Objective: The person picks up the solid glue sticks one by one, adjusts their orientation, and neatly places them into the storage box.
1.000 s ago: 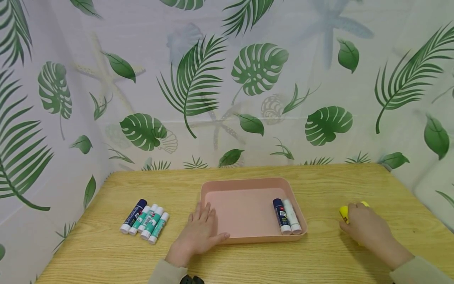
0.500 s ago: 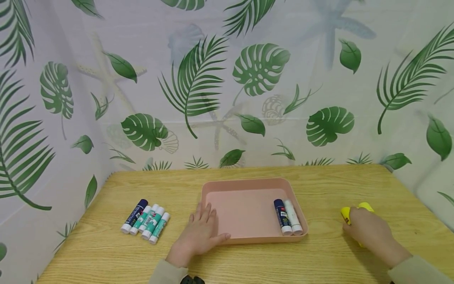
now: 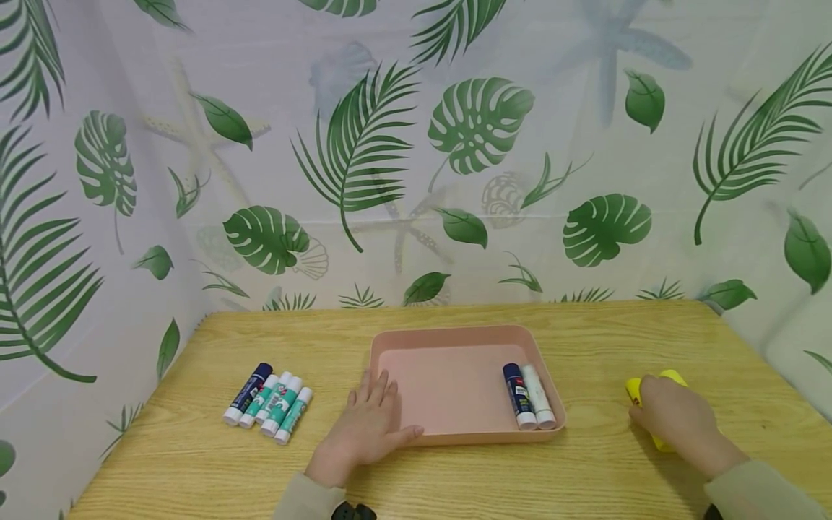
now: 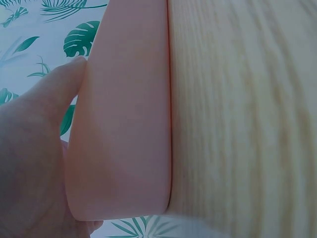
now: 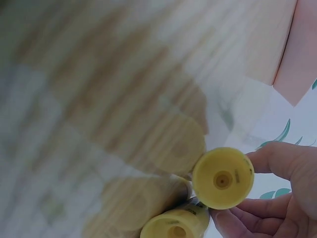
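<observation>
Yellow tubes (image 5: 223,179) are on the right side of the tabletop (image 3: 520,482), a good way off from the pink tray (image 3: 455,390). The right hand (image 3: 679,417) is over them, and its thumb and finger pinch one of them by the sides. Another one lies on the wood right by it. I can see two yellow round ends, but the hand hides much, so I can't tell if there are more.

The left hand (image 3: 364,428) lies flat over the left side of the tray, fingers spread apart over the rim, with the thumb along the near edge.

Inside the tray, on its right side, a navy tube (image 3: 519,397) and a white tube (image 3: 539,397) lie side by side. Over on the left, outside the tray, are another navy tube (image 3: 250,393) and four green-and-white tubes (image 3: 282,404), all close in a slanted row. Two tubes are in and the others are out, so the job looks only part done to me.

The tray looks like smooth plastic, with round corners and low walls. The tubes look hard and smooth too. The yellow end is a round cup with a small hole in the middle. The wood has long stripy lines.
</observation>
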The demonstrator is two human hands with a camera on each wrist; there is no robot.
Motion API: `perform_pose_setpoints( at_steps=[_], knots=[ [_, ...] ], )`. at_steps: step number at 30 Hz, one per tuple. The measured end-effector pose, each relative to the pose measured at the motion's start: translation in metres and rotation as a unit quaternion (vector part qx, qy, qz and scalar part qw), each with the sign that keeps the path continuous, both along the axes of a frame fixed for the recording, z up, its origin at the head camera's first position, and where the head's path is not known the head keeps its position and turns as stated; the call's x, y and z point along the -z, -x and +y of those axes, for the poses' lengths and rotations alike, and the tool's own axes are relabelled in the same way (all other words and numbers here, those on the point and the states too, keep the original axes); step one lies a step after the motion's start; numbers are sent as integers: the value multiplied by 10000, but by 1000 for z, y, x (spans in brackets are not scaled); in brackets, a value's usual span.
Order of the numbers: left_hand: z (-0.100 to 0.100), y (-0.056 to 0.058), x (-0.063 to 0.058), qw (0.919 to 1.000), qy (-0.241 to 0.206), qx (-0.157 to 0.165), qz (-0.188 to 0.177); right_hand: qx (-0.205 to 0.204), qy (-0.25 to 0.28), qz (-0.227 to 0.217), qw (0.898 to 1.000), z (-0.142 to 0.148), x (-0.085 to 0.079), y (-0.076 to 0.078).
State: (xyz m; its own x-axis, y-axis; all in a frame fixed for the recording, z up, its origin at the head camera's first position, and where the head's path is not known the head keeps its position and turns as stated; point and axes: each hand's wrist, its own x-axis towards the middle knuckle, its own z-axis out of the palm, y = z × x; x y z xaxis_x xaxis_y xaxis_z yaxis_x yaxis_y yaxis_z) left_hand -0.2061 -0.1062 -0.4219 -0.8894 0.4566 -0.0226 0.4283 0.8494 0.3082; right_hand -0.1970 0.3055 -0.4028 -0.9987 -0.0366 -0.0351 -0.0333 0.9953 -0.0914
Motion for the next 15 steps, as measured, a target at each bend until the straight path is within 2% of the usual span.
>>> perform_pose_setpoints(
  at_steps=[15],
  knots=[
    [0, 0, -2, 10000, -8, -10, 21, 30, -63, -129, 9999, 0, 0, 3]
  ],
)
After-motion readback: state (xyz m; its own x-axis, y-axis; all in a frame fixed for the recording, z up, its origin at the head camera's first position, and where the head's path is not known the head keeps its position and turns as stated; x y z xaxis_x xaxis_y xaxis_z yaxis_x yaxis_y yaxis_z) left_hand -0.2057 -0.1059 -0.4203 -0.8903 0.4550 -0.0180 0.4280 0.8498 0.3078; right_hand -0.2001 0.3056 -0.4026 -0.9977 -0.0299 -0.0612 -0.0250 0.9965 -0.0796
